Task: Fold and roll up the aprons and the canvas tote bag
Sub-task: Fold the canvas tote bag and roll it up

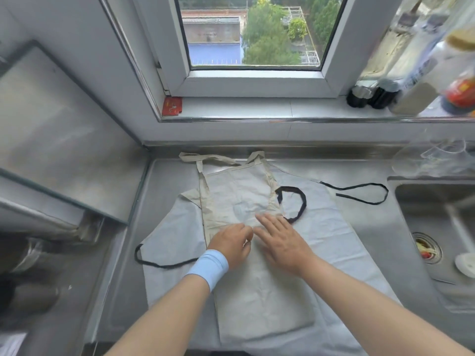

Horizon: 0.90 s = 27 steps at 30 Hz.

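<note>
1. Aprons: beige apron [239, 199] lies flat atop pale apron [331, 227] on the bench [380, 240], both unfolded.
2. Right hand [280, 240] presses flat, fingers spread; left hand [231, 244] curled, grip unclear.
3. All folding and rolling seemingly remains.

We face a white-framed window [254, 34] — trees and roofs outside, daylight coming in | pale sill [257, 109], bottles [385, 93] at its right, red packet [172, 106] at its left | steel counter [372, 227] below | sink [437, 199] at right, scraps in its drain [426, 249] | steel panel [51, 124] on left wall
</note>
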Motion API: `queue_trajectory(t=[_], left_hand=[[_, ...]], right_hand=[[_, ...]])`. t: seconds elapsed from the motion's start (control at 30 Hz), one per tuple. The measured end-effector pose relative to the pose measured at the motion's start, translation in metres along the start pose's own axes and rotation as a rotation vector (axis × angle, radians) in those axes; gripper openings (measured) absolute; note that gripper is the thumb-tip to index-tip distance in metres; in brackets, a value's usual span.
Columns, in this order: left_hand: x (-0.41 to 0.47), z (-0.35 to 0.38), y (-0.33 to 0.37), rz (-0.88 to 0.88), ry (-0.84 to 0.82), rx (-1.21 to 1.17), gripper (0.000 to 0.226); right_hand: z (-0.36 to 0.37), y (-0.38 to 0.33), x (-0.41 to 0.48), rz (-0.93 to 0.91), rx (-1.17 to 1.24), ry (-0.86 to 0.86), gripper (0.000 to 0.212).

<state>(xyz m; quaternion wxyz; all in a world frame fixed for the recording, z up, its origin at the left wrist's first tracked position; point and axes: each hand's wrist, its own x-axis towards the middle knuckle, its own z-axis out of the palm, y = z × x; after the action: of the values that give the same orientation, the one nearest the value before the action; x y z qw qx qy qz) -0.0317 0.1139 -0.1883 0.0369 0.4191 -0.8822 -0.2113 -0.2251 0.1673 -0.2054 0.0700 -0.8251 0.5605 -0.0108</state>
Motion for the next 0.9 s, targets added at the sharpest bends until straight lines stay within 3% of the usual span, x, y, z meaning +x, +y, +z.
queue_trajectory(t=[0.17, 0.23, 0.4, 0.53, 0.63, 0.77, 0.83, 0.9], left_hand=[[-0.059, 0.013, 0.032, -0.105, -0.21, 0.021, 0.015], [-0.08, 0.023, 0.041, -0.123, -0.26, 0.041, 0.017], [-0.12, 0.039, 0.057, -0.165, -0.232, 0.15, 0.049], [-0.143, 0.044, 0.07, -0.159, -0.231, 0.203, 0.074], [-0.153, 0.044, 0.079, -0.15, -0.261, 0.225, 0.068], [-0.153, 0.023, 0.089, -0.246, -0.201, 0.126, 0.039], [-0.147, 0.004, 0.088, -0.345, -0.196, 0.069, 0.033], [-0.138, -0.018, 0.084, -0.369, -0.255, 0.049, 0.029]], right_hand=[[-0.006, -0.027, -0.062, -0.118, 0.172, -0.08, 0.036], [-0.006, -0.035, -0.083, -0.158, 0.203, -0.163, 0.043], [0.0, -0.053, -0.116, -0.195, -0.066, -0.258, 0.071], [0.003, -0.058, -0.128, -0.182, -0.143, -0.233, 0.053], [0.007, -0.065, -0.134, -0.215, -0.2, -0.14, 0.025], [-0.017, -0.069, -0.132, -0.044, 0.017, 0.063, 0.042], [-0.039, -0.064, -0.128, -0.006, 0.121, 0.042, 0.035], [-0.063, -0.057, -0.12, 0.014, 0.129, -0.103, 0.028]])
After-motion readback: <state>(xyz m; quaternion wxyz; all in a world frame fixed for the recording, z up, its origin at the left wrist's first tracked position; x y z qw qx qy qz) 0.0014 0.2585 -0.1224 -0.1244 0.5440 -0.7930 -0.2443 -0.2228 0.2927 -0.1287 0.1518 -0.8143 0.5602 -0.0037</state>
